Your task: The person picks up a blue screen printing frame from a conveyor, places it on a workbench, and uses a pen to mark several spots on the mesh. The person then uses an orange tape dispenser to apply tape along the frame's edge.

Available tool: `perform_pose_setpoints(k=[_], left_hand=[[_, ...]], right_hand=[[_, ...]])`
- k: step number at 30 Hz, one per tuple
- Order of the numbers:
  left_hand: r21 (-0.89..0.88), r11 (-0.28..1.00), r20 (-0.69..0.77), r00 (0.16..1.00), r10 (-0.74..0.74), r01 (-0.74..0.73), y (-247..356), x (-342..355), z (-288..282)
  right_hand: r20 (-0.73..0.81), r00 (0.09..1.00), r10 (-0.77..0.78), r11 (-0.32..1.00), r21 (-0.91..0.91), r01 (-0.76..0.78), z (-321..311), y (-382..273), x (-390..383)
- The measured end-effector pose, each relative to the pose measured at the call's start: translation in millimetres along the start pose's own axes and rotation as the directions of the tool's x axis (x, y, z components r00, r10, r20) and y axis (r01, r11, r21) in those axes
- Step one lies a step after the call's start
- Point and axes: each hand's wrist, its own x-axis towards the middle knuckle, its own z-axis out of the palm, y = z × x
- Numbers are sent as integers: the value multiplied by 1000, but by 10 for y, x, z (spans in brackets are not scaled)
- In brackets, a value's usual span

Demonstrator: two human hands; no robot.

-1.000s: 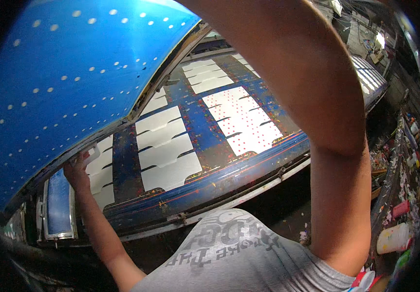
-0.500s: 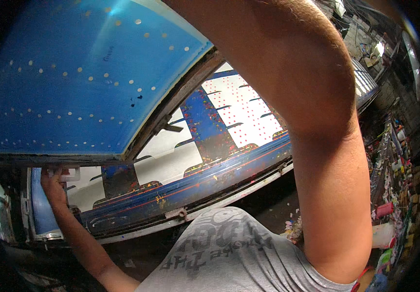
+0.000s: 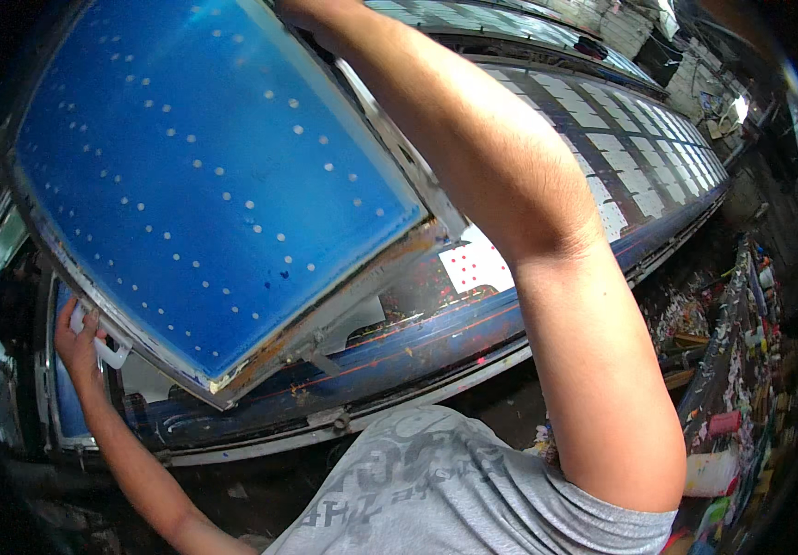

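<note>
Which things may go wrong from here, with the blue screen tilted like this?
If the left hand slips from the white handle, the screen might drop onto the table.

The screen's low corner could knock the table, since it overlaps it in this view; the gap cannot be judged.

The red-dotted sheet could smear if the screen brushes it, though wetness cannot be seen.

A white tub (image 3: 709, 475) is low on the right; a small red thing (image 3: 724, 424) is near it; a messy heap of bits (image 3: 690, 314) lies farther up; a bright light (image 3: 740, 109) shines near the top right; a grey wall (image 3: 613, 30) stands at the back.
</note>
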Motion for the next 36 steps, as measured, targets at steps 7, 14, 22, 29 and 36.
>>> perform_pose_setpoints(k=[7, 14, 22, 29, 36], left_hand=[[56, 991, 6, 993, 120, -120, 405, -79, 1027], [61, 998, 129, 991, 26, -34, 744, -656, 2865], [77, 996, 249, 967, -57, 39, 640, -1341, 4221], [159, 985, 278, 954, -116, 73, 618, -1694, 4517], [146, 979, 277, 944, -180, 144, 611, -1970, 4594]], right_hand=[[108, 903, 416, 897, 116, -427, -507, 1849, -547], [18, 794, 607, 789, 109, -605, -1670, 3511, -1338], [129, 640, 757, 614, 193, -765, -2699, 4731, -2084], [199, 573, 795, 525, 246, -815, -3011, 4907, -2365], [204, 555, 806, 526, 182, -831, -3155, 5020, -2472]])
